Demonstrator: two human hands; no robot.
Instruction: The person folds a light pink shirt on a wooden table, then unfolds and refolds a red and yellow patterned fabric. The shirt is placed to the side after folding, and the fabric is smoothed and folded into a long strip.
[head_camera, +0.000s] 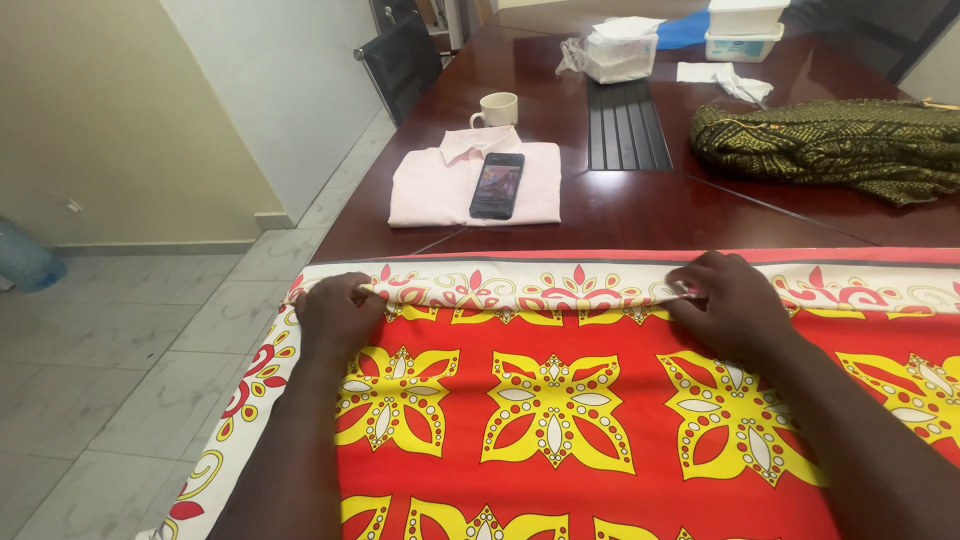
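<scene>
Holding: both hands pinch cloth's folded border
Left hand (335, 312): grip closed on cloth (560, 400)
Right hand (730, 300): grip closed on cloth
Cloth: spread across surface's (640, 215) near edge
Shirt (440, 180), phone (497, 185): left edge

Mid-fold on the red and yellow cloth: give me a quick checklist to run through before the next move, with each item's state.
1. Left hand pinching the folded edge of the red and yellow cloth: ok.
2. Right hand pinching the same edge: ok.
3. Fold line between the hands straight: ok.
4. Table beyond the cloth bare as far as the pink shirt and phone: ok.
5. Cloth's left end on the table: not ok, it hangs over the edge.
6. Cloth's right end: cannot tell, out of frame.
</scene>
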